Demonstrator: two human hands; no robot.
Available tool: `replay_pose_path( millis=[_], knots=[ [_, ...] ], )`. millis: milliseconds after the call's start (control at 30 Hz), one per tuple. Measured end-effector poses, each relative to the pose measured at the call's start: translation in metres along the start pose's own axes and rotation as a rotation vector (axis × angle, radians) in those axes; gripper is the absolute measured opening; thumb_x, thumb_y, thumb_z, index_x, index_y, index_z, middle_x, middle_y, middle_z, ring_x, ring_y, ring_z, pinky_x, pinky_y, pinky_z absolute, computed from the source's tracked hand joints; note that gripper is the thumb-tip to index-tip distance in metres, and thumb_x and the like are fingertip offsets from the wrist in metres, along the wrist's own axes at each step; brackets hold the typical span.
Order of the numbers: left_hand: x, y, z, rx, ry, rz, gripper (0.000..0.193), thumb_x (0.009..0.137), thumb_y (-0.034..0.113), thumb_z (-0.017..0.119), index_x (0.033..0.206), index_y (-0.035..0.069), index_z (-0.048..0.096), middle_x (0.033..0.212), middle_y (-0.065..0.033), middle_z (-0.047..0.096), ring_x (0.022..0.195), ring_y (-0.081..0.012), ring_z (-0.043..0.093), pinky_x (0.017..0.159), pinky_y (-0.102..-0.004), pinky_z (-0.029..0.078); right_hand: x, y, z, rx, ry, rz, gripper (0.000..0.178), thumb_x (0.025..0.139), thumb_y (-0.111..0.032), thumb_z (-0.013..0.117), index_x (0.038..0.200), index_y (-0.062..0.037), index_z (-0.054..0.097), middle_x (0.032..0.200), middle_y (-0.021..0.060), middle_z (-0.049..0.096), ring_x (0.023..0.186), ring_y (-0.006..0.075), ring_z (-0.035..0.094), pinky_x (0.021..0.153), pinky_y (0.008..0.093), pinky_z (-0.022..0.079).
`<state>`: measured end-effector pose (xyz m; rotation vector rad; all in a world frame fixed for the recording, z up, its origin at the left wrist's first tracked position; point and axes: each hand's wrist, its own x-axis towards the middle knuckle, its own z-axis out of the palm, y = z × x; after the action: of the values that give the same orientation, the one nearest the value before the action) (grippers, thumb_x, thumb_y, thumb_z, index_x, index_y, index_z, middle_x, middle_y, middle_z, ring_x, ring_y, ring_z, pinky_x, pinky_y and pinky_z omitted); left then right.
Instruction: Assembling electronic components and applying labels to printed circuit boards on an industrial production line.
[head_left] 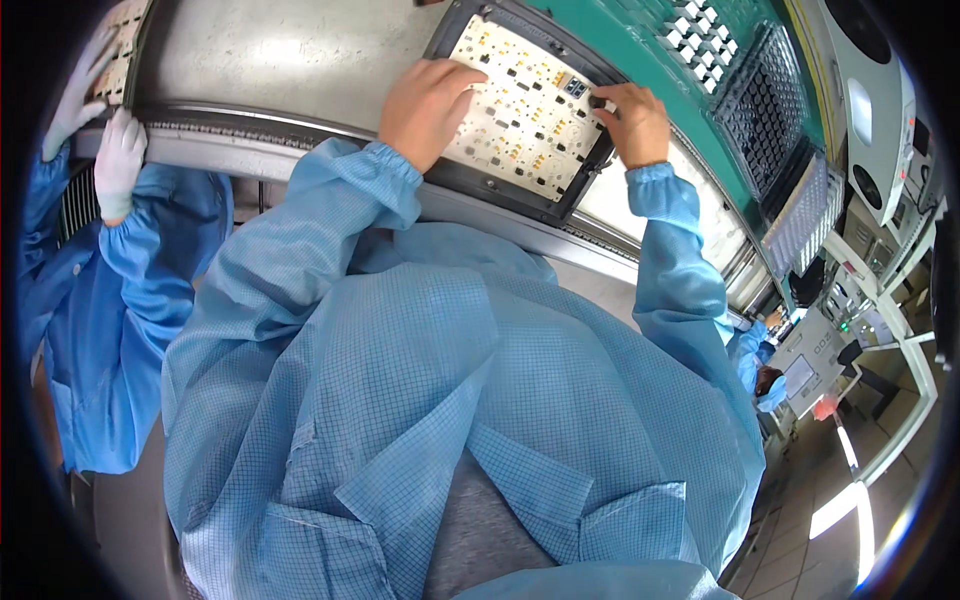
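A pale circuit board (515, 150) with many small yellow and black components sits in a black frame (500, 188) on the conveyor line. My left hand (425, 112) rests over the board's left side, its fingers curled together; whatever is in them, if anything, is hidden. At the board's right edge, my right hand (637, 122) pinches a small black part (597, 102) between thumb and fingers. Just left of that part, a dark square component with round openings (575, 87) stands on the board.
Beyond the line, a green surface (630, 40) carries a clear tray of white blocks (700, 45) and a black tray with cells (762, 110). At left, a co-worker's white-gloved hands (120, 160) are beside another board (122, 45). A metal rail (250, 128) runs along the near edge.
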<state>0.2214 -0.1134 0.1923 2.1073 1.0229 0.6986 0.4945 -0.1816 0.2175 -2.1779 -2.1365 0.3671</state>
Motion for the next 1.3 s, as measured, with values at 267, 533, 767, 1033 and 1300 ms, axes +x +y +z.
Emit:
replay_pose_path(
  millis=[267, 533, 767, 1033, 1300],
  knots=[
    [-0.029, -0.054, -0.032, 0.274, 0.061, -0.061, 0.054, 0.074, 0.004, 0.062, 0.125, 0.012, 0.048, 0.107, -0.0138, 0.057, 0.094, -0.0316, 0.056, 0.084, -0.0391, 0.043, -0.015, -0.031, 0.031, 0.028, 0.140, -0.073, 0.026, 0.069, -0.016, 0.073, 0.094, -0.0136, 0.066, 0.088, 0.0034, 0.061, 0.080, 0.0234, 0.057, 0.069, 0.0350, 0.046],
    [-0.043, -0.086, -0.064, -0.318, -0.145, -0.515, 0.069, 0.076, -0.008, 0.055, 0.138, 0.011, 0.032, 0.112, -0.0170, 0.054, 0.097, -0.0259, 0.056, 0.081, -0.0321, 0.047, -0.048, 0.063, 0.020, 0.139, 0.612, 0.630, 0.026, 0.077, -0.018, 0.070, 0.102, -0.0099, 0.064, 0.088, 0.0071, 0.062, 0.073, 0.0188, 0.060, 0.068, 0.0304, 0.048],
    [-0.036, -0.143, -0.150, 0.331, -0.160, -0.205, 0.054, 0.077, -0.005, 0.059, 0.128, 0.009, 0.046, 0.119, -0.0151, 0.050, 0.105, -0.0290, 0.051, 0.091, -0.0348, 0.042, -0.022, 0.086, 0.022, -0.016, 0.574, 0.582, 0.029, 0.078, -0.026, 0.067, 0.105, -0.0163, 0.064, 0.090, 0.0066, 0.061, 0.089, 0.0263, 0.057, 0.076, 0.0357, 0.046],
    [0.096, -0.024, -0.002, 0.076, -0.258, 0.367, 0.026, 0.083, 0.012, 0.056, 0.110, 0.010, 0.058, 0.106, -0.0080, 0.058, 0.099, -0.0284, 0.053, 0.083, -0.0369, 0.044, 0.014, 0.099, 0.012, 0.040, 0.327, 0.667, 0.024, 0.075, -0.025, 0.069, 0.095, -0.0141, 0.063, 0.086, 0.0038, 0.063, 0.080, 0.0234, 0.061, 0.072, 0.0349, 0.049],
    [0.166, 0.013, 0.101, 0.466, -0.339, 0.411, 0.031, 0.077, 0.000, 0.055, 0.106, 0.009, 0.057, 0.107, -0.0069, 0.056, 0.095, -0.0254, 0.056, 0.081, -0.0361, 0.050, -0.027, 0.059, 0.010, 0.336, 0.588, 0.639, 0.024, 0.078, -0.016, 0.068, 0.098, -0.0031, 0.065, 0.087, 0.0071, 0.064, 0.075, 0.0144, 0.061, 0.070, 0.0268, 0.048]
  ],
)
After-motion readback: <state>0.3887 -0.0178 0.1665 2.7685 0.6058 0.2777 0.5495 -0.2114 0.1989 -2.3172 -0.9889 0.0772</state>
